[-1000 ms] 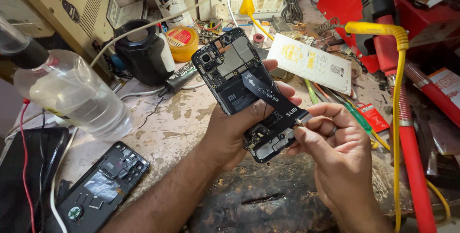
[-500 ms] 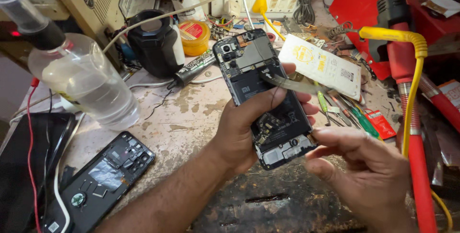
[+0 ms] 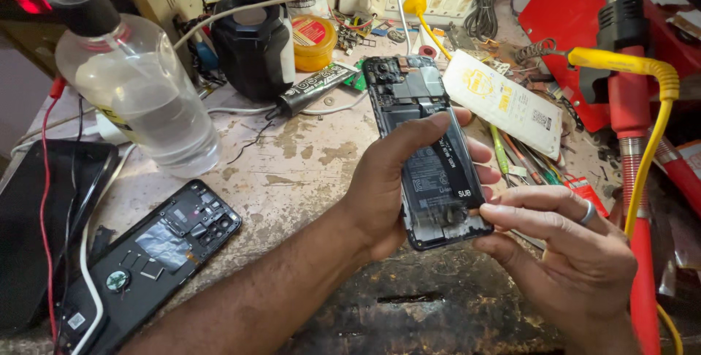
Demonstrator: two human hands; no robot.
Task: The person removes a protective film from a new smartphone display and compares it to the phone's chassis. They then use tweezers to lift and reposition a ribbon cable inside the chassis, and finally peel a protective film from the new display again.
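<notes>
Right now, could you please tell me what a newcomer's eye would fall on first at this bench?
At centre, the left hand holds an opened smartphone with its back removed, while the right hand touches its lower right edge. At lower left lies a detached black back cover, and behind it stands a clear plastic bottle of liquid. A yellow cable curves down the right side.

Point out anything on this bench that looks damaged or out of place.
The phone in the left hand has no back, its insides bare. The back cover lies apart on the worn, stained bench.
</notes>
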